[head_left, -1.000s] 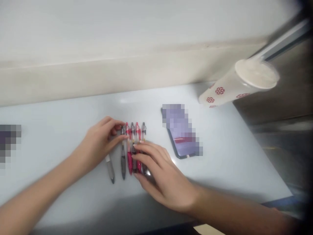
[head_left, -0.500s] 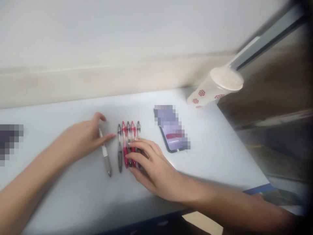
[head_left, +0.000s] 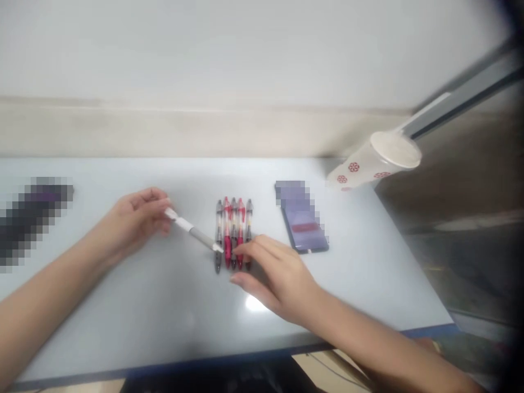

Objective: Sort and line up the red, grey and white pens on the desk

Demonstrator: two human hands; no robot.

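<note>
Carefully, a white-and-grey pen (head_left: 190, 230) is pinched in the left hand's (head_left: 137, 215) fingers, its tip reaching the row of red and grey pens (head_left: 233, 232) on the counter (head_left: 123, 338), while the right hand's (head_left: 270, 275) fingers are spread beside the row's lower end.

My left forearm (head_left: 45, 305) and right forearm (head_left: 368, 338) are bare as far as the view reaches, both slender and smooth, narrowing evenly toward the wrists. Past the wrists come my left grip (head_left: 135, 215) and my right grip (head_left: 272, 278), each a bare human hand with a narrow back and long, slim fingers (head_left: 257, 245). The fingertips look rounded and the nails short, though the soft focus leaves them too blurred to make out in detail, and my right forearm fades into the dark smear at the lower right corner of the view.
</note>
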